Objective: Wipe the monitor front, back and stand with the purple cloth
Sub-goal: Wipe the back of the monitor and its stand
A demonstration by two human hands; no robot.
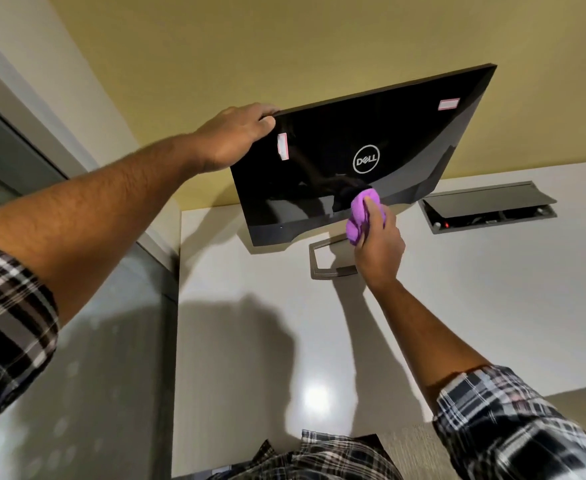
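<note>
Glossy black plastic, the back of the monitor (364,147), faces the camera. A round silver badge (366,159) at mid-panel reads "DELL". Two pale stickers with pink edges sit on the back: one (282,146) near the upper left corner, one (449,104) near the upper right. Print on both too small to read.

Monitor stands on a white table (458,289), close to the yellow wall (250,46). Its long axis runs left to right and climbs toward the right in this wide-angle view; screen side turned to the wall, not visible. Panel leans, top edge toward the camera side.

Left hand (234,135) grips the monitor's upper left corner, fingers curled over the top edge; fingertips hidden behind it. Right hand (380,244) is closed round the purple cloth (364,214), bunched, and presses it against the lower middle of the back where the stand neck joins. The neck itself is covered by cloth and hand.

Grey stand (329,263): an open rectangular frame flat on the table below the panel, its right part hidden by the right hand.

Right of the monitor, a recessed cable box (489,211) in the table with its lid raised; a small red light inside, contents otherwise hard to make out.

Plaid sleeves (513,427) on both arms, cut off at frame edges.
</note>
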